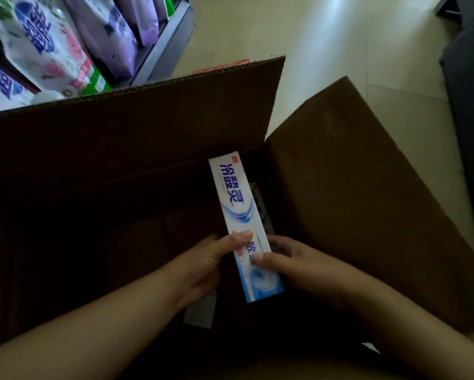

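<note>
Head view, looking down into a large open cardboard carton (353,187). At the centre of the picture, over the carton's dark inside, two bare hands hold a toothpaste box (241,215), long and slim, white shading to blue, with glossy printed lettering. Its long axis runs from about eleven o'clock down to five o'clock.

The left hand (205,267), coming in from seven o'clock, grips the box's lower half, thumb across the front face and fingers hidden behind. The right hand (293,261), coming in from four o'clock, pinches the opposite long edge, thumb on the front.

The box looks light and fairly stiff, thin card that would dent under a hard squeeze, and its sheen suggests a slightly slippery surface. Holding it across the narrow width near the middle, as here, should control it well.

The carton is matt brown corrugated board with flaps raised at twelve and two o'clock. At eleven o'clock a shelf (159,50) holds soft, shiny refill pouches (52,50) in white and purple. Pale floor tiles (312,37) show at one o'clock.
</note>
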`<state>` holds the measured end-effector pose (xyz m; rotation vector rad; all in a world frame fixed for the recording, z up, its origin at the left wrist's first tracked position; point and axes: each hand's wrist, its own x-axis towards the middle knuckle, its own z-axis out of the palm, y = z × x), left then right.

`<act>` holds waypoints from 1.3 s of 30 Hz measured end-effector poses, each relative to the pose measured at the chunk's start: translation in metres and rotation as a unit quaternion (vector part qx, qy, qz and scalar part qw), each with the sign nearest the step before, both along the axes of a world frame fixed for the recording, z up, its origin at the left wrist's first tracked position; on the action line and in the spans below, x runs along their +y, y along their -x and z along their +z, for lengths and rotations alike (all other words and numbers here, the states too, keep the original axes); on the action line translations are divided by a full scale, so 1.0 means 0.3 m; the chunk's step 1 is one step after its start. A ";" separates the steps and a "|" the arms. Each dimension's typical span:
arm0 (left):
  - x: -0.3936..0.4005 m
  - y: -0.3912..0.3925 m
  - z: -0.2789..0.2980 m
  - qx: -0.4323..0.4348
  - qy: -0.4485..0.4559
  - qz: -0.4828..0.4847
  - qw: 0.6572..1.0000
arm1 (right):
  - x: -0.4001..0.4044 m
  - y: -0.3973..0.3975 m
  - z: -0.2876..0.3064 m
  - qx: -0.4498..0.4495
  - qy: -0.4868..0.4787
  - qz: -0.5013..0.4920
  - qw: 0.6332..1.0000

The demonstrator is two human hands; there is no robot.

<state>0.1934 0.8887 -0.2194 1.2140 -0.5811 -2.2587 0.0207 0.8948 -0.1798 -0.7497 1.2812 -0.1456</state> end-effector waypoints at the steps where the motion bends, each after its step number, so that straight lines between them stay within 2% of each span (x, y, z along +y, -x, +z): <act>1: 0.004 0.006 0.003 0.002 0.003 0.000 1.000 | 0.003 0.002 -0.001 -0.020 -0.002 -0.016 1.000; 5: -0.013 0.028 0.000 0.005 -0.002 0.018 1.000 | 0.011 0.039 0.013 -0.048 0.050 -0.088 0.994; 9: -0.077 0.029 -0.102 -0.148 -0.053 0.029 0.987 | 0.019 0.119 0.064 -0.066 0.120 -0.162 0.977; 12: -0.084 0.049 -0.154 -0.262 -0.041 -0.043 0.963 | 0.023 0.194 0.085 -0.041 0.143 -0.185 0.971; 17: -0.115 0.138 -0.258 -0.319 -0.081 -0.075 0.941 | 0.034 0.236 0.017 -0.055 0.131 -0.245 0.959; 22: -0.115 0.244 -0.360 -0.281 -0.094 -0.071 0.952 | 0.046 0.249 -0.023 -0.106 0.121 -0.268 0.950; 27: -0.073 0.288 -0.463 -0.218 -0.121 0.017 0.968 | 0.061 0.258 -0.016 -0.176 0.098 -0.288 0.936; 32: -0.018 0.275 -0.523 -0.150 -0.150 0.064 0.975 | 0.059 0.255 -0.020 -0.193 0.102 -0.287 0.933; 35: -0.011 0.280 -0.504 -0.108 -0.160 0.092 0.977 | 0.057 0.246 -0.023 -0.213 0.107 -0.292 0.926; 39: -0.028 0.286 -0.460 -0.109 -0.150 0.108 0.977 | 0.053 0.245 -0.022 -0.205 0.112 -0.289 0.928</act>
